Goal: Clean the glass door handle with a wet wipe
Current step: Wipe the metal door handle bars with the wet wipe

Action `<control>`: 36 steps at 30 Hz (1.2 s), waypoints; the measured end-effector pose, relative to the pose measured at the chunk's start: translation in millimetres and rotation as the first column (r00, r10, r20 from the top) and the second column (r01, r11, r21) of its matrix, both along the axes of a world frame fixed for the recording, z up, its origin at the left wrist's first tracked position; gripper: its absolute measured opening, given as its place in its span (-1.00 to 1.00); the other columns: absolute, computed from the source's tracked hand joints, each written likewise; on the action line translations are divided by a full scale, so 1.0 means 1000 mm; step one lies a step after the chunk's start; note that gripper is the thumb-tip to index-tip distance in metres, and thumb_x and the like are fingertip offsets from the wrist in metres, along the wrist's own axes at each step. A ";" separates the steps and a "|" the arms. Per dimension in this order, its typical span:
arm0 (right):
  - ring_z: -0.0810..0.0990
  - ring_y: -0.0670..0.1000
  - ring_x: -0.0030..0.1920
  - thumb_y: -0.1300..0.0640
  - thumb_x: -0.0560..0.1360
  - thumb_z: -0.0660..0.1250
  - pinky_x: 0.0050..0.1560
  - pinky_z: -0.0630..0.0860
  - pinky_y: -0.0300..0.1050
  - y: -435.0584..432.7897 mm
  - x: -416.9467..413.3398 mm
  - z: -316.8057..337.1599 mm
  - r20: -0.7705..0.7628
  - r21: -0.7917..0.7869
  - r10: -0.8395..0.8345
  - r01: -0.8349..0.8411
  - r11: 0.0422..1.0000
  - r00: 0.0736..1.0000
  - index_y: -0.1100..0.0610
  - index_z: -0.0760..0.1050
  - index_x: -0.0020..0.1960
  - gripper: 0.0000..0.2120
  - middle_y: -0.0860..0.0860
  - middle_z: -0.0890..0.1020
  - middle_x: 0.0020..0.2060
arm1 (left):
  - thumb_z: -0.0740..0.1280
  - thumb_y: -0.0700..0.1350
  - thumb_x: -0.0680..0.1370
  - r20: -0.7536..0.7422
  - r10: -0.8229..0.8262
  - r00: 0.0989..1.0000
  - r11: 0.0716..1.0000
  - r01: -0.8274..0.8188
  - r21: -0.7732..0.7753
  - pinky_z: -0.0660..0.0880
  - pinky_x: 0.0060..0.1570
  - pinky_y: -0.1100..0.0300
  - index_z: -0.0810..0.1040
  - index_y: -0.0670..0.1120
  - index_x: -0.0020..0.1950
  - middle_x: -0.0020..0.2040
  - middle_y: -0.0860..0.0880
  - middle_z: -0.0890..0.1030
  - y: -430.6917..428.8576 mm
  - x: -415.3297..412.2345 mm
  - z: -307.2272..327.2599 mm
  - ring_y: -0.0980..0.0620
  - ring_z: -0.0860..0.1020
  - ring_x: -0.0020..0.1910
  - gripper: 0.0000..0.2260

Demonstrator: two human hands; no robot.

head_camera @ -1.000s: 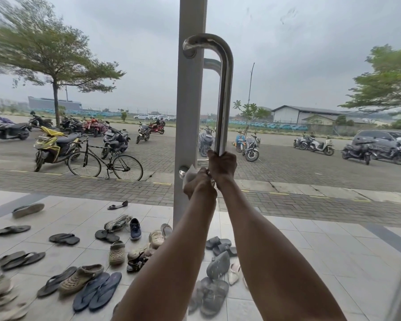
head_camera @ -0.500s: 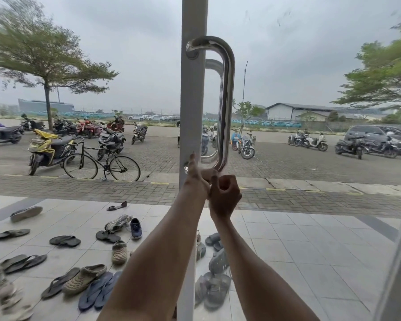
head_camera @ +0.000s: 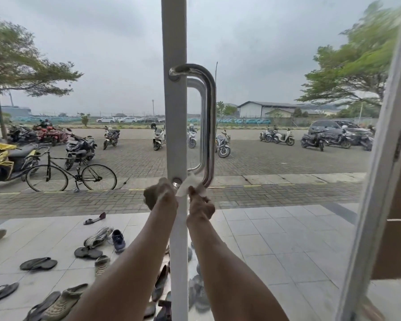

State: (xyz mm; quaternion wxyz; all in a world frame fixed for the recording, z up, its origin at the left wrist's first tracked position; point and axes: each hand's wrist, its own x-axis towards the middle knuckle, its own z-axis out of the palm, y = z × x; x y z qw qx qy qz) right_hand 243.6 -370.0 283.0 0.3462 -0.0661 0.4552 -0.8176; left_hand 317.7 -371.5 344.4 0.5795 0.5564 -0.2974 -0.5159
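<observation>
Head view, from inside the doorway. The wet wipe (head_camera: 190, 184) sits against the lower bend of the steel handle (head_camera: 210, 126), just beside the lower mount on the white door frame (head_camera: 174, 112). The right hand (head_camera: 200, 206) holds it in a narrow grip, fingertips pinched on the cloth from below. The left hand (head_camera: 160, 193) is curled on the other side of the frame, close to the wipe's edge. Blur hides whether its grip takes any of the cloth, so I cannot tell.

Risks, as judged from here:
(a) The pinch seems to catch only an edge of the wipe, so a firm rub along the round bar could pull it free and let it drop.
(b) The wipe lies loosely rather than wrapped around the bar, so the back of the handle, facing the glass (head_camera: 276, 66), may be missed.
(c) The long upright and top bend are well above both hands, and stopping low would leave them uncleaned.
(d) Pressure on the handle could swing the door, since neither hand plainly steadies it.

Writing: none legible. The handle, wipe and frame show no brand or label. The parked motorbikes (head_camera: 222, 144) and the sandals (head_camera: 38, 264) are too distant or blurred for plates or logos.
</observation>
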 end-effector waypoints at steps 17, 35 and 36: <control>0.64 0.08 -0.12 0.14 0.49 0.47 -0.11 0.50 -0.15 0.023 -0.012 0.056 -0.461 0.287 -0.065 0.218 0.933 0.885 0.20 0.66 -0.02 -0.86 0.09 0.71 -0.16 | 0.33 -0.09 0.55 0.980 -0.138 0.143 0.685 0.728 -0.010 0.59 0.02 0.05 0.70 -0.01 0.04 0.01 -0.12 0.67 -0.007 -0.009 0.036 -0.12 0.64 0.03 -0.83; 0.68 -0.03 -0.24 0.26 0.40 0.58 -0.31 0.54 -0.37 0.032 -0.055 0.138 -0.700 0.265 0.072 0.164 0.950 0.711 0.18 0.43 0.12 -0.58 0.11 0.73 -0.11 | 0.44 -0.34 0.44 0.597 -0.591 0.542 0.675 0.738 -0.002 0.55 -0.13 0.19 0.67 -0.30 0.05 -0.09 -0.12 0.70 -0.013 -0.034 0.099 0.03 0.59 -0.14 -0.81; 0.69 -0.08 -0.28 0.28 0.40 0.56 -0.32 0.55 -0.35 0.031 -0.055 0.149 -0.700 0.244 0.052 0.170 0.955 0.712 0.17 0.43 0.08 -0.62 0.12 0.73 -0.13 | 0.43 -0.36 0.44 0.565 -0.592 0.575 0.687 0.726 -0.020 0.53 -0.13 0.20 0.67 -0.31 0.06 -0.15 -0.08 0.68 -0.012 -0.033 0.111 0.00 0.60 -0.18 -0.80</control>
